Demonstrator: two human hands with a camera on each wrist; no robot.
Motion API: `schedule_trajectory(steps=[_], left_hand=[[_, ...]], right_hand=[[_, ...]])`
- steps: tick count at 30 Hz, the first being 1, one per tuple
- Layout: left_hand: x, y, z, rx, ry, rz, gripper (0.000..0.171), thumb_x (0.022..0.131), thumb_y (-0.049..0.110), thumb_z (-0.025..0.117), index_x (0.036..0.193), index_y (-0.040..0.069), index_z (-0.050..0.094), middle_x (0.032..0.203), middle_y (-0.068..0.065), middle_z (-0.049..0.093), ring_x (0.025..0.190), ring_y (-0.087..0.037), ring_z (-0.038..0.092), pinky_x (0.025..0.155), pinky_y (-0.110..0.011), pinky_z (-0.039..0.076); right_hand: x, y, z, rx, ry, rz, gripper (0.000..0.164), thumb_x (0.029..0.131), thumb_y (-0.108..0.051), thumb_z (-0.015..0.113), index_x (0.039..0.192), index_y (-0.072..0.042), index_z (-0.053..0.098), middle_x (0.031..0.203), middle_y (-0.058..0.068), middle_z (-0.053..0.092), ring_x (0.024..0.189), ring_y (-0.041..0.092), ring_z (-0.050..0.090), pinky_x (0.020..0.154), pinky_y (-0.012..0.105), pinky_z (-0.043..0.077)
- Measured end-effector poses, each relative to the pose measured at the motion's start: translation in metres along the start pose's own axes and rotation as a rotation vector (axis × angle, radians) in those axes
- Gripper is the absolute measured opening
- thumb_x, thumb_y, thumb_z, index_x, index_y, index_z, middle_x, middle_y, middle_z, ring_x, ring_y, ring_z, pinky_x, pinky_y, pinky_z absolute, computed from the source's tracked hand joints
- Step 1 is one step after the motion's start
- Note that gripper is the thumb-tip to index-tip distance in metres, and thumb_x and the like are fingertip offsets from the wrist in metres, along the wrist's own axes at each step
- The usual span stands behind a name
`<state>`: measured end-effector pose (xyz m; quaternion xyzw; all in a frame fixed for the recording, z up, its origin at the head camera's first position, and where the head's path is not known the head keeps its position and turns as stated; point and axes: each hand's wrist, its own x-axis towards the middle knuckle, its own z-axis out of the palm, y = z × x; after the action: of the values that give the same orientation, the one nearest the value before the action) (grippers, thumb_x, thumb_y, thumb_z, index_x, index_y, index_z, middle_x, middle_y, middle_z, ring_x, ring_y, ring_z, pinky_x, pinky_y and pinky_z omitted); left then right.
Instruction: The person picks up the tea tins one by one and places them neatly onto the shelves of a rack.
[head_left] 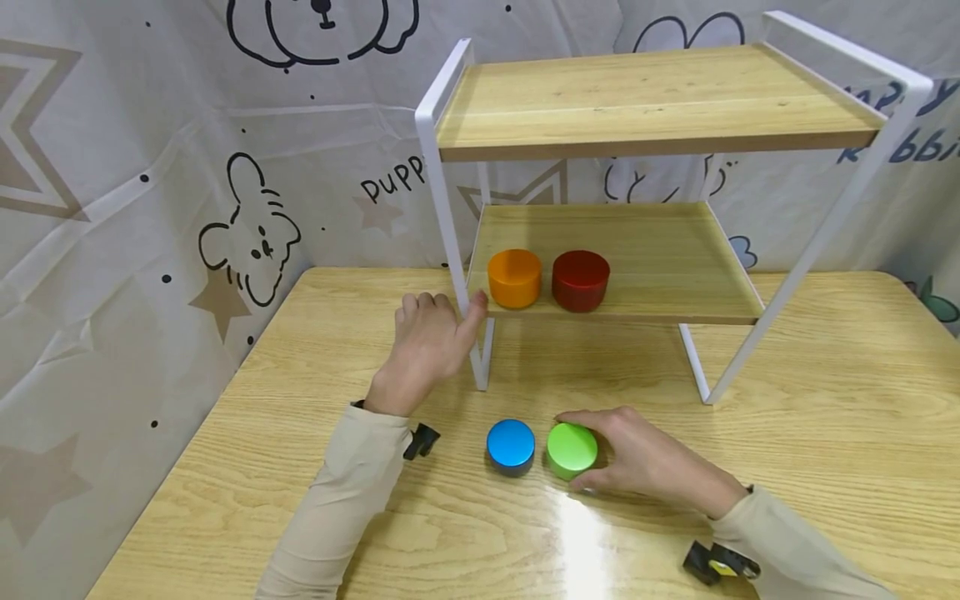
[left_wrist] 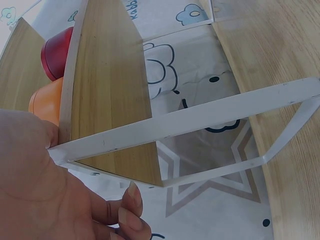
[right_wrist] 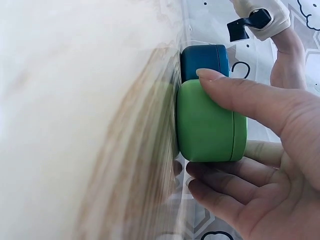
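The work looks about half settled: of four small round canisters, an orange canister (head_left: pixel 514 279) and a dark red canister (head_left: pixel 581 282) stand upright, side by side with a small gap, towards the left of the lower wooden board (head_left: pixel 652 258) of a white-framed rack (head_left: pixel 442 200). The other two are down on the pale wood-grain bench (head_left: pixel 450 533) in front of it: a blue canister (head_left: pixel 511 447), untouched, and just right of it a bright green canister (head_left: pixel 572 450), upright. The right hand (head_left: pixel 637 454) has the green one pinched, its fingers parted only to that canister's width, thumb on the near side. The left hand (head_left: pixel 427 346) holds the rack's left front post between thumb and loosely curled fingers; how firmly, I cannot tell. If all four belong together on the board, green and blue remain; these views alone cannot settle whether the rack is being filled or unloaded.
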<state>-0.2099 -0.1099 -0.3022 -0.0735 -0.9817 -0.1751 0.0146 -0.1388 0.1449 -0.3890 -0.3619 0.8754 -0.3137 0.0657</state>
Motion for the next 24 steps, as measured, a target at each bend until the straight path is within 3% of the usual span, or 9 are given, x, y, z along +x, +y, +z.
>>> schedule_trajectory(steps=[16, 24], left_hand=[[-0.0006, -0.0014, -0.0002, 0.003, -0.001, 0.003, 0.070, 0.099, 0.056, 0.014, 0.082, 0.001, 0.053, 0.085, -0.017, 0.048, 0.084, -0.033, 0.036, 0.074, -0.038, 0.029], [-0.0002, -0.0010, -0.0014, 0.004, -0.004, 0.004, 0.070, 0.099, 0.057, 0.014, 0.085, 0.001, 0.053, 0.085, -0.017, 0.048, 0.084, -0.033, 0.036, 0.074, -0.038, 0.029]], right_hand=[[-0.0010, -0.0025, -0.0014, 0.032, 0.018, 0.042, 0.056, 0.070, -0.022, 0.087, 0.119, -0.011, 0.063, 0.102, -0.008, 0.067, 0.089, 0.007, 0.061, 0.079, 0.032, 0.051], [-0.0012, -0.0033, -0.0045, 0.012, 0.054, 0.039, 0.059, 0.068, -0.016, 0.087, 0.121, -0.006, 0.062, 0.104, -0.002, 0.069, 0.089, 0.010, 0.062, 0.078, 0.033, 0.052]])
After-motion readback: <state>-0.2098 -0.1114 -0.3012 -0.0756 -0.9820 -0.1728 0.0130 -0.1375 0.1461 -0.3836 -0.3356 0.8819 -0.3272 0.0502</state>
